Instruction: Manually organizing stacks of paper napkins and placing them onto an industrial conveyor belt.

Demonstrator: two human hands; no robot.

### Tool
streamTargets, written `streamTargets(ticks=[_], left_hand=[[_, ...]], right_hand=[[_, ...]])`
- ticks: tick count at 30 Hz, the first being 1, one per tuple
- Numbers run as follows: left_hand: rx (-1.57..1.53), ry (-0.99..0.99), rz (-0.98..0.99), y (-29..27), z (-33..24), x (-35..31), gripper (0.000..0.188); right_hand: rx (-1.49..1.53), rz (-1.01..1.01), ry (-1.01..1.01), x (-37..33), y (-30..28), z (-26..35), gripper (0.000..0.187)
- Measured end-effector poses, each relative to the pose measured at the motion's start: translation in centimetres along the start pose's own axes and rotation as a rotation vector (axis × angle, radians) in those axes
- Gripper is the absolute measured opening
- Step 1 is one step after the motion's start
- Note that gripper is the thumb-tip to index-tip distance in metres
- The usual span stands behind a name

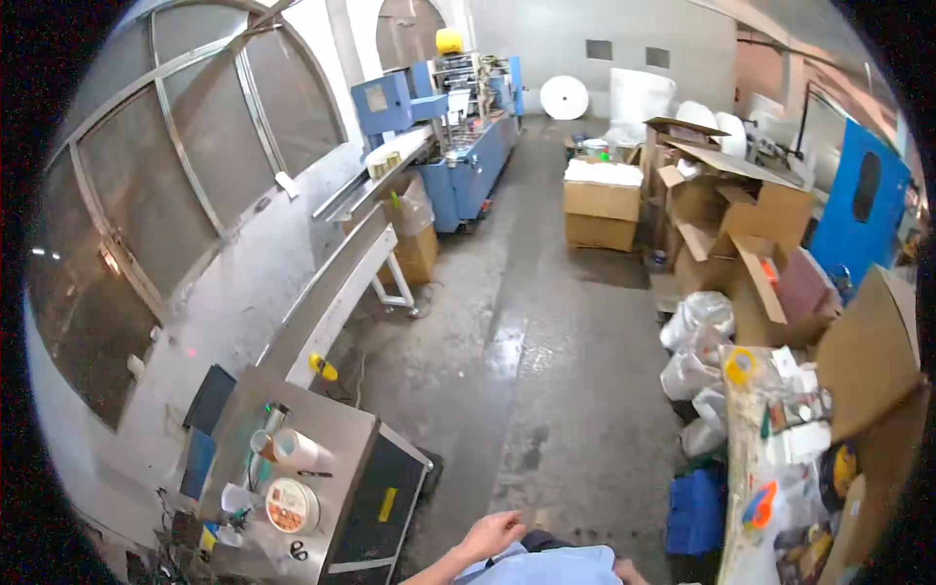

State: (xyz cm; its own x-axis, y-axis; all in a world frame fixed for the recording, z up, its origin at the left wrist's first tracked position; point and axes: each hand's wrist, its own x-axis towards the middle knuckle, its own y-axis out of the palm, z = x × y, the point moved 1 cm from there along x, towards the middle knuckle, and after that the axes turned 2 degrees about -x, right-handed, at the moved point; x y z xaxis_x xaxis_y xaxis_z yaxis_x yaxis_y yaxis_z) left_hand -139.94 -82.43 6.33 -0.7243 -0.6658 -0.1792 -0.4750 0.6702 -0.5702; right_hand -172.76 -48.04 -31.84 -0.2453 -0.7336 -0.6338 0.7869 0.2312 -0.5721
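In the head view, the left hand (493, 534) hung with its fingers loosely curled together; the right hand (628, 572), partly cut off by the lower edge, showed too little to tell its fingers' state. Left of the left fingers, the smooth metal worktop (336, 424) bore black looped scissors (298, 551) and a round white tub (292, 506) (its top mottled orange-brown). Right of the right fingers sat a boxy blue container (694, 512).

The left forearm (439, 569), bare, enters at the lower edge left of centre and slants up rightward; the left hand (493, 533) sits at bottom centre, fingers seemingly bent, their closure unclear; the right hand (629, 572) shows only partly at the lower edge, right of centre, its finger pose indistinct.
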Motion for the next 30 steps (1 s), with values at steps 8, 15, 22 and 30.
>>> streamTargets(ticks=[8, 15, 22, 30], left_hand=[[-0.195, -0.231, -0.328, -11.2, 9.6, 14.4, 0.041], [-0.159, -0.343, -0.320, -22.6, 18.1, 29.6, 0.042], [0.027, -0.053, -0.416, -41.2, 20.1, 49.6, 0.042], [-0.315, -0.261, -0.317, -56.3, 19.4, 72.9, 0.044]], right_hand=[[0.258, -0.248, -0.076, 31.8, -25.0, 31.7, 0.025], [0.094, -0.189, -0.202, 46.0, -33.5, 48.8, 0.023], [0.199, -0.036, 0.001, 55.0, -33.6, 51.0, 0.034], [0.233, -0.057, 0.241, 72.0, -34.9, 49.0, 0.049]])
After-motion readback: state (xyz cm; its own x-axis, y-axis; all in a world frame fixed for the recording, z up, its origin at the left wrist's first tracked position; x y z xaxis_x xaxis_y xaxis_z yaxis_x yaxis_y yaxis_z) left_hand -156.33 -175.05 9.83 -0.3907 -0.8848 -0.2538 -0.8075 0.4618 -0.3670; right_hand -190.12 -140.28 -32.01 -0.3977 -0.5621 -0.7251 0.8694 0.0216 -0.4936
